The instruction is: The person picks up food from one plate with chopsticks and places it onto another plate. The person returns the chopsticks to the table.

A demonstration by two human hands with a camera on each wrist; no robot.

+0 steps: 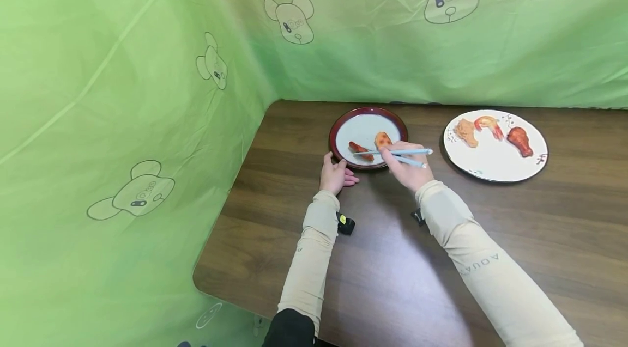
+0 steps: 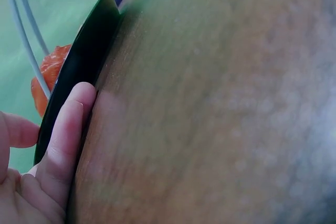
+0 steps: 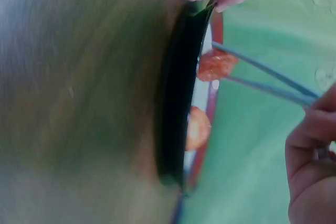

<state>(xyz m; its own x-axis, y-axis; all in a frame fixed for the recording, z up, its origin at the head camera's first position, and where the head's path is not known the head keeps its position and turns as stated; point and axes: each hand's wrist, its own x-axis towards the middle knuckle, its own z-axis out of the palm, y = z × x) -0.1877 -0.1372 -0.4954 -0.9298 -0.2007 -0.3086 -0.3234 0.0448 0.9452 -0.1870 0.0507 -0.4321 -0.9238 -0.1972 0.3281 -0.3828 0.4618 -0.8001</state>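
Observation:
In the head view, my left hand (image 1: 333, 177) grips the near left edge of a dark-red-rimmed plate (image 1: 336, 130), thumb at the rim and a finger along its outer side (image 2: 65, 129). My right hand (image 1: 413, 171) holds a pair of light blue chopsticks (image 1: 409, 152) pointing left over this plate. Their tips are at a reddish-brown, glossy piece of food (image 1: 360, 147), one on either side of it in the right wrist view. Beside it on the plate lies a rounded tan piece with reddish spots (image 1: 382, 139), close to my right fingers.
Right of the red-rimmed plate stands a white oval plate (image 1: 490, 164) with a drumstick (image 1: 520, 141), a shrimp (image 1: 489, 126) and a pale fried piece (image 1: 466, 133). Both plates stand on a brown wooden table (image 1: 265, 211). Green cloth (image 1: 353, 72) hangs behind and to the left.

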